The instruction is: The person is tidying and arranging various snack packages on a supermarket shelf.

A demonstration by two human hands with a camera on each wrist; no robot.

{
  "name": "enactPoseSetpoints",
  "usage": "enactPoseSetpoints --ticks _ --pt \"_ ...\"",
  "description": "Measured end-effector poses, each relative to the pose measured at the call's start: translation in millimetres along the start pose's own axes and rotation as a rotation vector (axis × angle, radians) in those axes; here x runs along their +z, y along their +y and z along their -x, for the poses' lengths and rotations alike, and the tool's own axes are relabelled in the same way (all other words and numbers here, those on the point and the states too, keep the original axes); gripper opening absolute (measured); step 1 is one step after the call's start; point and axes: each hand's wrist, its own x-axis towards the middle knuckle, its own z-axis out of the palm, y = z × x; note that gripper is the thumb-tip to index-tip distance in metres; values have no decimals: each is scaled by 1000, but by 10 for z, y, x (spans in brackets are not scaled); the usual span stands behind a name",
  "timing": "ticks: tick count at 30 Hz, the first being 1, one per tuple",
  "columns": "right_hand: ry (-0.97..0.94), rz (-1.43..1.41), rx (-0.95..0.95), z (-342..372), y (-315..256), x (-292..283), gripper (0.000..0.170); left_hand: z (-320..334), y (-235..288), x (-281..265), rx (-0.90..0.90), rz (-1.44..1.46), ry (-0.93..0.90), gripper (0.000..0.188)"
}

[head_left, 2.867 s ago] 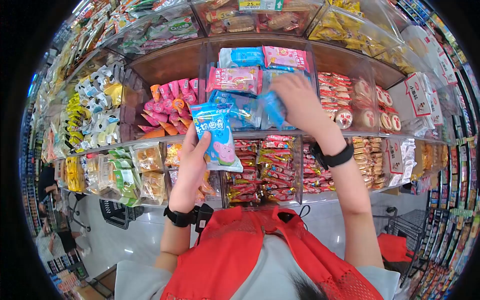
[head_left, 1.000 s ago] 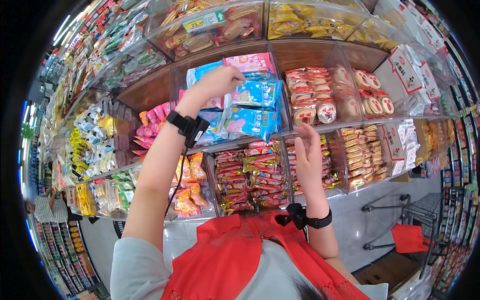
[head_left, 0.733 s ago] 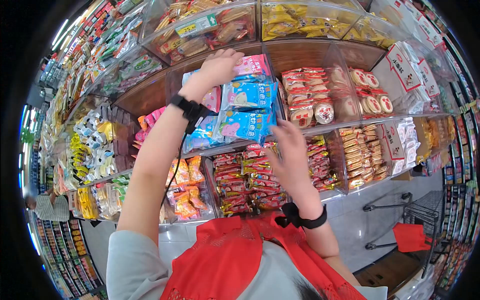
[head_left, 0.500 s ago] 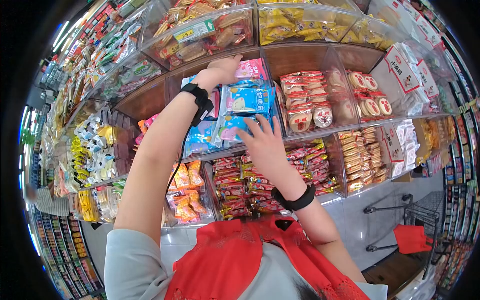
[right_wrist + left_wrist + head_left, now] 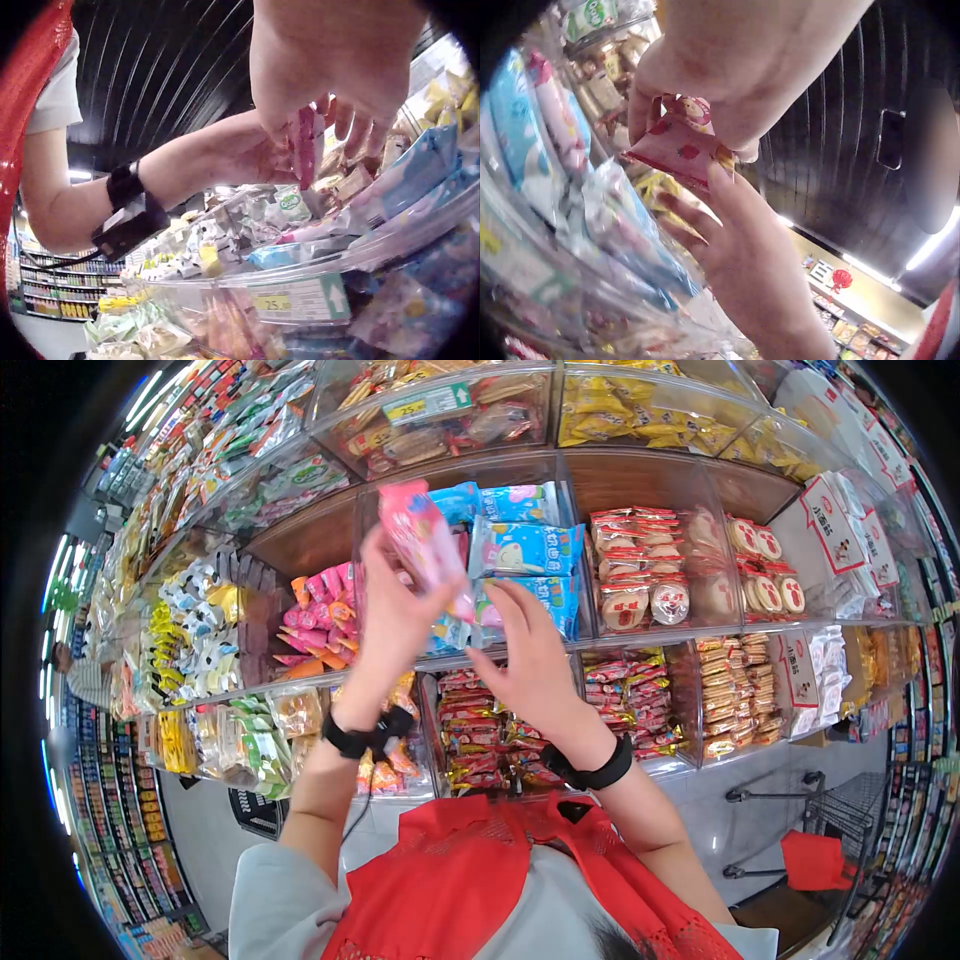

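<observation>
My left hand point(image 5: 385, 620) grips a pink snack packet point(image 5: 422, 540), tilted and slightly blurred above the bin. Strawberry prints show on the packet point(image 5: 682, 150) in the left wrist view. My right hand point(image 5: 535, 660) is beside it, fingers spread, with a fingertip right at the packet's edge. Beneath both hands, a clear plastic bin point(image 5: 590, 605) holds blue cookie packets point(image 5: 525, 548) with cartoon figures, stacked in layers. Its left part is partly hidden by my left hand. In the right wrist view the pink packet is seen edge-on, near my right fingers.
To the right are round crackers in red wrappers point(image 5: 625, 575); to the left, pink cone-shaped sweets point(image 5: 325, 605). Red-wrapped sticks point(image 5: 630, 695) fill a lower bin. A price tag point(image 5: 425, 405) hangs on the upper bin. A shopping cart point(image 5: 840, 810) stands at right.
My left hand has taken the pink packet from the back of the bin and drawn it left and toward me, exposing a blue packet there. My right hand has come leftward to meet it.
</observation>
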Motion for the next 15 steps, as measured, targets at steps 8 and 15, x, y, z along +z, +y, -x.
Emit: enactPoseSetpoints --ticks 8,15 --pt "156 -383 458 189 159 -244 39 -276 -252 -324 289 -458 -279 58" --pt "287 -384 580 534 193 -651 45 -963 -739 -532 455 -889 -632 47"
